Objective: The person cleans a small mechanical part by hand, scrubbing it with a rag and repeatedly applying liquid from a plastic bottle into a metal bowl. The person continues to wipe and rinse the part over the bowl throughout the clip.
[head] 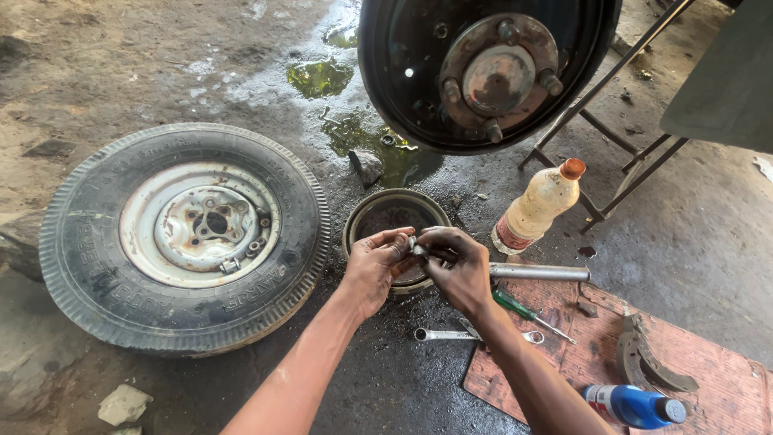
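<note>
Above the brake drum [370, 211], left hand [374, 262] and right hand [459, 266] pinch one small metal part [413, 245]; its axis is too hidden to tell.

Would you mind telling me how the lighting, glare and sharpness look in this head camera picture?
Head view: soft daylight, no hard shadows; sky glare on the puddle and wet floor; the wide lens bows the wheel near the left edge; the left hand and right hand are sharp, but the small metal part between them is too small to make out.
</note>
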